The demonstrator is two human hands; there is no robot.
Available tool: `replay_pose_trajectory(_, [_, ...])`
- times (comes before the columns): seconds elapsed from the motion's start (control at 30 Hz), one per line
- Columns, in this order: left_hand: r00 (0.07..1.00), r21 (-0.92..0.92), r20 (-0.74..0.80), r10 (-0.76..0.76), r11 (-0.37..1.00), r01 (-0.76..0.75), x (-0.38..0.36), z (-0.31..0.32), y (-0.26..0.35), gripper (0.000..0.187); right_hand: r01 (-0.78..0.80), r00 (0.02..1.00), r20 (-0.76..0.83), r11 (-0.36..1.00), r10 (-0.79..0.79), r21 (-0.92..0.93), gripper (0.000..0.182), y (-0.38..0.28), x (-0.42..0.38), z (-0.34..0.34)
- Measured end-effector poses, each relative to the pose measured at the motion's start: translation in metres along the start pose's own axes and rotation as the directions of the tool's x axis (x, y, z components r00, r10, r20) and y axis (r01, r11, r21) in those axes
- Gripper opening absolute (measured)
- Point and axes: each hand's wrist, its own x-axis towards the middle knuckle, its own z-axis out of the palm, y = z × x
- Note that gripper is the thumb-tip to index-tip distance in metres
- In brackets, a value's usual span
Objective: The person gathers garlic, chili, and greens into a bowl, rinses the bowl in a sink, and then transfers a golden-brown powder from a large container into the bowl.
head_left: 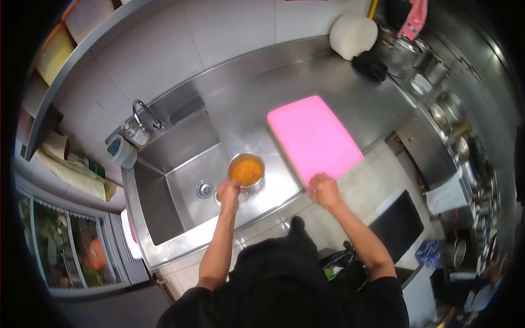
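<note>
My left hand [229, 195] is closed at the near side of a small round steel pot [261, 175]. Orange contents [246, 169] show inside it. The pot is beside the sink's right edge; the exact grip is partly hidden by my fingers. A pale, rounded edge shows by the same hand, too small to name. My right hand [324, 191] has its fingers closed on the near corner of a pink rectangular board [314, 139], which has rounded corners and reaches over the counter's front edge.
The steel sink [158, 210] with a curved tap [143, 112] lies left. A clear tub [123, 153] and a soap bottle [136, 135] stand at its back corner. Pots [399, 57] and a dark cloth [370, 65] are at the far right. A black bag [350, 265] is near my legs.
</note>
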Motion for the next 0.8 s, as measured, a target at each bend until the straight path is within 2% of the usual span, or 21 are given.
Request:
replay_pose_trajectory(0.07, [0.999,0.031,-0.041,0.001,1.0,0.0,0.022,0.014,-0.014,0.016,0.104,0.994,-0.041,0.994,-0.103,0.029,0.015,-0.003,0.011,-0.008])
replay_pose_trajectory(0.27, [0.989,0.091,-0.144,0.024,0.996,-0.011,0.065,0.042,-0.038,0.017,0.204,0.961,0.162,0.97,-0.224,0.133,0.008,0.01,0.028,-0.009])
replay_pose_trajectory(0.37, [0.981,0.034,-0.193,0.009,0.999,-0.003,0.061,0.054,-0.032,0.027,0.196,0.9,0.361,0.967,-0.242,0.16,0.024,0.009,0.039,-0.02])
replay_pose_trajectory(0.43, [0.959,0.16,-0.284,0.018,0.987,0.029,0.032,0.062,-0.014,0.03,0.192,0.844,0.473,0.966,-0.252,0.171,0.036,0.008,0.044,-0.02])
replay_pose_trajectory(0.53, [0.932,0.4,-0.35,0.097,0.915,0.055,-0.005,0.056,-0.029,0.03,0.265,0.817,0.47,0.941,-0.335,0.211,0.036,0.009,0.049,-0.023])
replay_pose_trajectory(0.57, [0.962,0.411,-0.253,0.106,0.912,0.007,-0.02,0.061,-0.035,0.025,0.277,0.81,0.473,0.937,-0.348,0.215,0.036,0.008,0.052,-0.024])
replay_pose_trajectory(0.63, [0.998,0.418,-0.065,-0.012,0.908,0.038,-0.047,0.076,-0.052,0.022,0.297,0.789,0.489,0.928,-0.371,0.224,0.036,0.007,0.055,-0.027])
replay_pose_trajectory(0.7, [0.981,0.434,0.099,-0.166,0.895,0.107,-0.062,0.094,-0.067,0.014,0.264,0.758,0.547,0.934,-0.355,0.24,0.036,0.008,0.058,-0.026])
replay_pose_trajectory(0.73, [0.959,0.354,0.182,-0.218,0.924,0.143,-0.063,0.099,-0.078,0.013,0.25,0.742,0.574,0.938,-0.346,0.242,0.035,0.008,0.061,-0.026])
replay_pose_trajectory(0.8, [0.922,0.26,0.248,-0.298,0.937,0.233,-0.064,0.116,-0.079,0.013,0.23,0.749,0.562,0.934,-0.35,0.275,0.036,0.009,0.063,-0.029])
